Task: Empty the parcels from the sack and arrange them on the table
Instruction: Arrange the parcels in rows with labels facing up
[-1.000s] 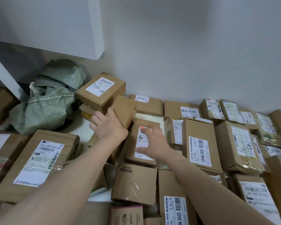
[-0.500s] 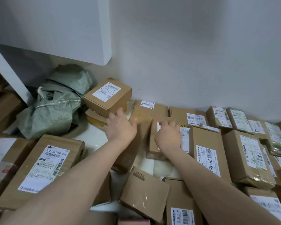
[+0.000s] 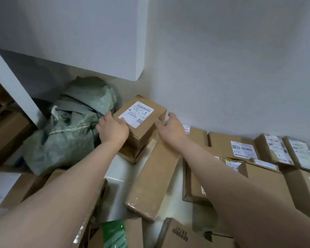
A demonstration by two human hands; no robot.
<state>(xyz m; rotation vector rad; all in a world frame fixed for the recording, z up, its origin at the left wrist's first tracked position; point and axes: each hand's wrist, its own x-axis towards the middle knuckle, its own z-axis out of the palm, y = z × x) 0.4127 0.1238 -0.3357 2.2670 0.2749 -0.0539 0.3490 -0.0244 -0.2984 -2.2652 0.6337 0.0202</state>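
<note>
Hands, both bare, reach from the bottom of the view to a labelled box point(image 3: 141, 122) at the back of a white table point(image 3: 118, 185), close to a pale wall. We see the left hand point(image 3: 113, 130) grasping the box's near left corner, with the thumb lying on top at the edge of the white shipping label and the fingers curled round the left side. The right hand point(image 3: 170, 128) is at the box's right side. Its thumb touches that face and its fingers are stretched out loosely toward the far corner, not closed round anything. We cannot tell whether they press on the cardboard. The labelled box sits on top of a flatter box point(image 3: 132, 154), which rests on the table. Just left of the pair lies a crumpled green woven sack point(image 3: 70, 129), slumped beneath a white overhanging cabinet point(image 3: 79, 33). A long plain parcel point(image 3: 154, 176) lies diagonally on the table under the right forearm, its far end near the stacked boxes. To the right, a row of brown parcels lines the wall, among them a barcoded parcel point(image 3: 240, 147) with its label upside down to us. Near the bottom edge we see a green plastic package point(image 3: 115, 233) and a printed carton point(image 3: 179, 233). At the lower left, a large box point(image 3: 0, 190) shows part of a white label.
</note>
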